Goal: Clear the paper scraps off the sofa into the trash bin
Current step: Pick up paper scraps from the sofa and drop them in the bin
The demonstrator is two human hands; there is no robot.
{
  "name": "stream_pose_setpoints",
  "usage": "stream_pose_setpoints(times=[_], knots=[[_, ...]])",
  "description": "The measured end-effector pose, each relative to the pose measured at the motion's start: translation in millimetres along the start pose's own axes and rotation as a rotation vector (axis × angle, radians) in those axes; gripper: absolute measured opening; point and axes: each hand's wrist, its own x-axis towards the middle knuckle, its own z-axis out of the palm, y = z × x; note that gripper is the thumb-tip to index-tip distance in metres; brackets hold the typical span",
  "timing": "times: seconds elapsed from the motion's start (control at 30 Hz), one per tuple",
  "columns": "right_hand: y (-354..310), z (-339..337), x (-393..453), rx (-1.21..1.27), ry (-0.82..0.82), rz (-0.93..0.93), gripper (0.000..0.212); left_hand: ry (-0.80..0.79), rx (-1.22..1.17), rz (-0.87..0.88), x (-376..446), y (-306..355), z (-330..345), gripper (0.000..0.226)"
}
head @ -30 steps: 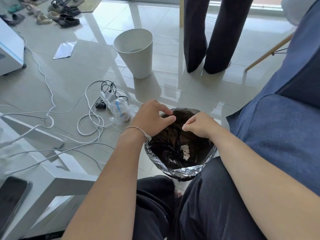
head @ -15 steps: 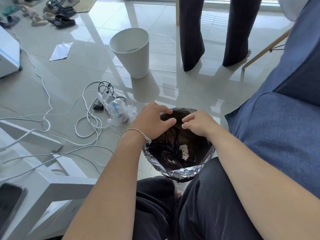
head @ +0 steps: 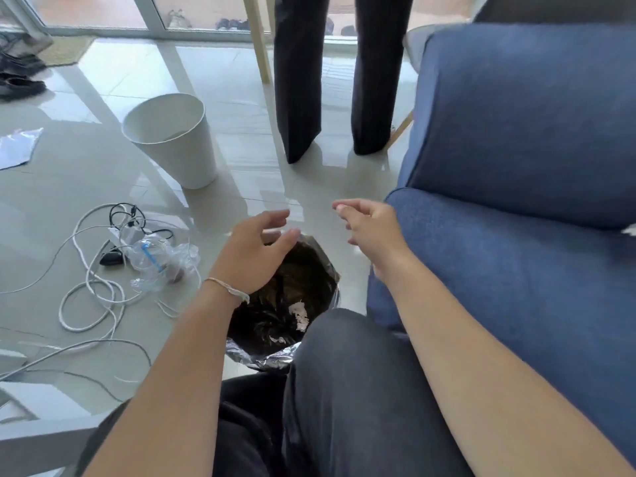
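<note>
The left hand [head: 256, 254] hovers over the near-left rim of the trash bin [head: 261, 359], fingers spread and loosely curled, holding nothing. The right hand [head: 370, 232] hangs beyond the bin's right rim, just beside the sofa [head: 516, 270] seat edge, fingers half curled and empty. White paper scraps [head: 298, 313] lie inside the dark liner. Bare floor [head: 241, 187] opens ahead; a white bucket [head: 175, 139] stands well apart.
</note>
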Motion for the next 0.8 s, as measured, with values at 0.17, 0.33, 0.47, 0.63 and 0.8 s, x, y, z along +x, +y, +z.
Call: stream_pose_setpoints(times=[0.17,0.33,0.47,0.63,0.8], knots=[[-8,-130,-15,0.047,0.27,-0.089,0.02,-0.038,-0.191,0.067,-4,55,46,0.035],[6,-247,-14,0.012,0.508,-0.062,0.019,-0.158,-0.313,0.126,7,126,125,0.028],[34,-320,-15,-0.049,0.655,-0.047,0.019,-0.305,-0.314,0.203,12,172,199,0.028],[63,-399,-4,-0.156,0.869,0.008,0.02,-0.498,-0.297,0.232,15,212,270,0.037],[112,-446,5,-0.607,1.092,0.242,0.031,-0.469,-0.328,0.246,22,240,335,0.029]])
